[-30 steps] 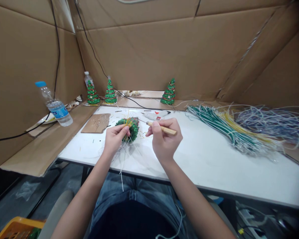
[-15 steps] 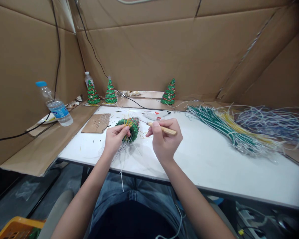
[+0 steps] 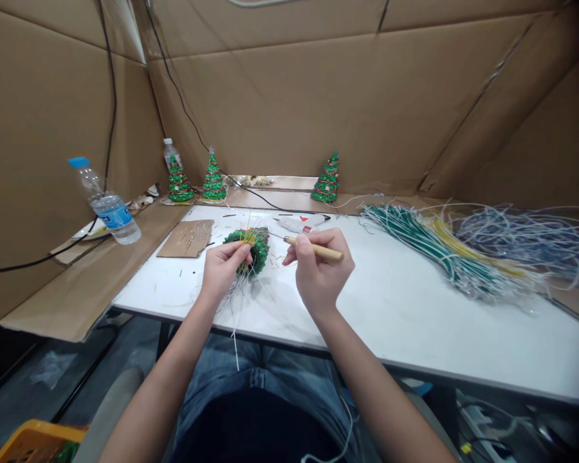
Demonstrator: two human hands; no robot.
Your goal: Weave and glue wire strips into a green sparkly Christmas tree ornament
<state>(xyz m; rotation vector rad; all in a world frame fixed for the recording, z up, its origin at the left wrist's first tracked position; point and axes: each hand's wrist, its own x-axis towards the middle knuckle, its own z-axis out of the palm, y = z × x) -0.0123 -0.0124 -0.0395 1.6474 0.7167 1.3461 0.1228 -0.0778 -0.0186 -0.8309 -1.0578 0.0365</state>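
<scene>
A small green tinsel Christmas tree lies on its side over the white table, its round hollow base turned toward me. My left hand pinches a bunch of thin yellow strands at that base. White wire ends fan out below the fingers, and one hangs past the table edge. To the right, my right hand is closed around the wooden handle of an awl-like tool. Its thin metal shaft points left toward the tree; whether the tip touches anything I cannot tell.
Three finished-looking small trees, one of them a green tree, stand along the back. A white-and-red tool and a cardboard piece lie on the table. Green wire bundles spread at right. A water bottle leans at left.
</scene>
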